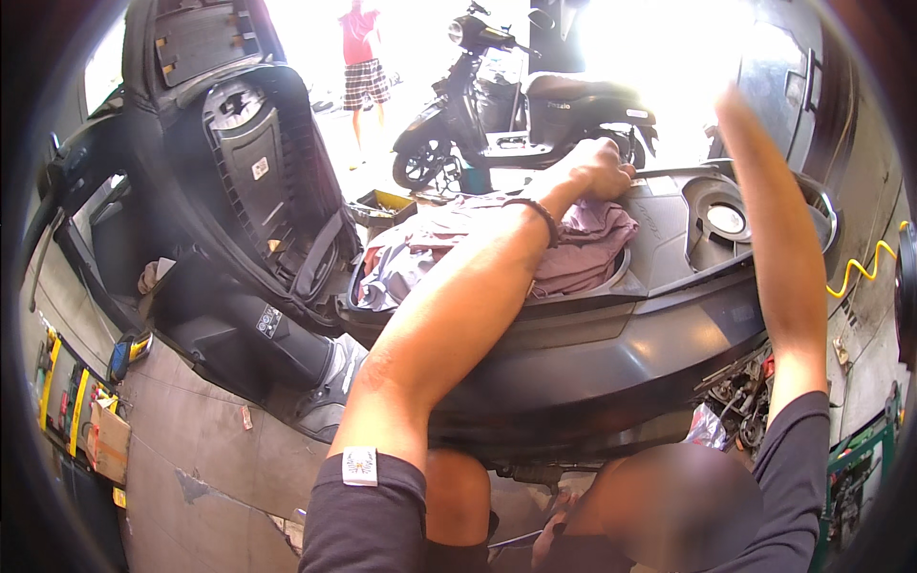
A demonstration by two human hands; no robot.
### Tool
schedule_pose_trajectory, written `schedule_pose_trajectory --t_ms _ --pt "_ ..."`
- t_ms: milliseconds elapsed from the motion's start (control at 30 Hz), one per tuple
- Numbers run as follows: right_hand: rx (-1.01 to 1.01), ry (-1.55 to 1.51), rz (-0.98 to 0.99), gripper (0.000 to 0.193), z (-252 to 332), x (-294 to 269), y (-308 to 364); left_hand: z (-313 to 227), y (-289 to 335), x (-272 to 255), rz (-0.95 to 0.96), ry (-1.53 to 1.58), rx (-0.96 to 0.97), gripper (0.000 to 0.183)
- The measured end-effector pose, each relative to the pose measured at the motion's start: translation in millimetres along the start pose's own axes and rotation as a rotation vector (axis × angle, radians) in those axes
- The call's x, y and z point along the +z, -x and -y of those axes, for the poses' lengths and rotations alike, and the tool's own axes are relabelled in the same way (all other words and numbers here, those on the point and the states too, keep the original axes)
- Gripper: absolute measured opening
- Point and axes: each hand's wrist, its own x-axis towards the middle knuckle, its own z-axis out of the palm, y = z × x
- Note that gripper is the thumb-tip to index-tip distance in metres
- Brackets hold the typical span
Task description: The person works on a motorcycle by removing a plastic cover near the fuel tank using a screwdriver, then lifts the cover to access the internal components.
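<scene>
A dark scooter body [592, 353] lies across in front of me with its seat [258, 181] tipped up at the left. Crumpled grey and mauve cloth [583, 253] fills the storage space under the seat. My left hand [604, 170] reaches over it to the far rim, by the tail cover [659, 224]. Its fingers are curled closed, and whatever they grip is hidden. Held up at the right, my right hand [734, 103] is smeared and washed out by bright light, so its fingers cannot be read. Below it is a round cap [723, 220] in the tail cover.
Behind stands another black scooter [544, 105], with a person [360, 57] in a red top to its left. A yellow coiled hose [864, 267] hangs at the right. A cardboard box [108, 439] sits lower left. Bare mechanical parts [750, 406] show under the tail.
</scene>
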Motion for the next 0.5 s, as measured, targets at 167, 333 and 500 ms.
schedule_pose_trajectory --t_ms 167,333,500 --pt "0.048 0.255 0.036 0.036 20 -72 7 2 -20 20 -0.01 0.001 0.117 0.034" --pt "0.464 0.568 0.552 0.038 7 -113 44 17 -20 23 -0.252 0.178 0.416 0.024" --pt "0.724 0.352 0.719 0.04 7 -125 58 -3 -9 11 -0.23 0.111 0.315 0.021"
